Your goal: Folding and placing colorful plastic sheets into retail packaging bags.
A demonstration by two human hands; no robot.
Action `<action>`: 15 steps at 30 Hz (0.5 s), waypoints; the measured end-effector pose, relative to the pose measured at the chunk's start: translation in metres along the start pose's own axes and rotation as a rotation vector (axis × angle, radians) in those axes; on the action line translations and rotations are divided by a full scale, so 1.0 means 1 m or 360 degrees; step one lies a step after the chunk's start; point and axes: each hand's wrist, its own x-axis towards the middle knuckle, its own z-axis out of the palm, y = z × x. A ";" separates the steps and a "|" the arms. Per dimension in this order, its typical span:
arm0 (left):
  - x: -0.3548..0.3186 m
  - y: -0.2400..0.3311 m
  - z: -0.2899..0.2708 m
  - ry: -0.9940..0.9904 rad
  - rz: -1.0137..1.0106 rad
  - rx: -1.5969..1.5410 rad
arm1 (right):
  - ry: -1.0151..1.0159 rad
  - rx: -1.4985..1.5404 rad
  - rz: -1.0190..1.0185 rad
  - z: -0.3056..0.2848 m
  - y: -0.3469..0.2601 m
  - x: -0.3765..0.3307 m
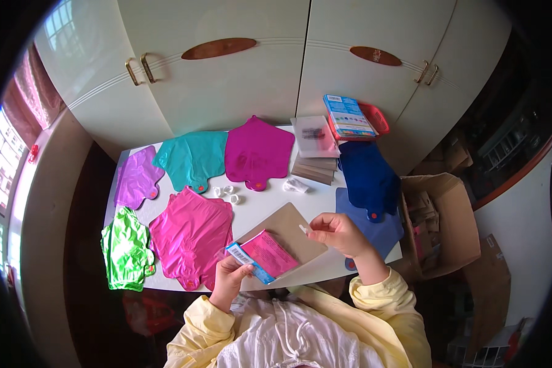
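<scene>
My left hand (229,279) holds a flat pink packet (262,254) with a blue edge, near the table's front edge. My right hand (339,233) pinches a small white piece (303,229) between its fingertips, just right of the packet. Under both lies a brown cardboard sheet (285,228) on the white table (257,208). Flat foil balloons lie around: pink (190,236), green (126,248), purple (136,178), teal (193,158), magenta (259,152) and dark blue (368,175).
A stack of cardboard sheets and clear packets (316,150) sits at the back, with a blue box on a red tray (352,116) beside it. Small white bits (228,193) lie mid-table. White cupboard doors (227,80) stand behind. An open cardboard box (441,224) stands at the right.
</scene>
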 end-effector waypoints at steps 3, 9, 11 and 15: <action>-0.001 -0.003 0.001 0.0048 -0.0005 0.0025 | 0.0135 -0.0195 0.0004 0.002 -0.003 0.002; -0.002 -0.004 0.011 0.0100 -0.0028 0.0105 | 0.0266 -0.0369 -0.0033 -0.006 0.013 0.021; -0.006 0.000 0.014 0.0100 -0.0209 0.0370 | 0.0264 -0.0488 0.0032 -0.017 0.028 0.031; -0.019 0.016 0.010 -0.0076 -0.0416 0.1516 | 0.0184 -0.0717 0.0177 -0.040 0.061 0.055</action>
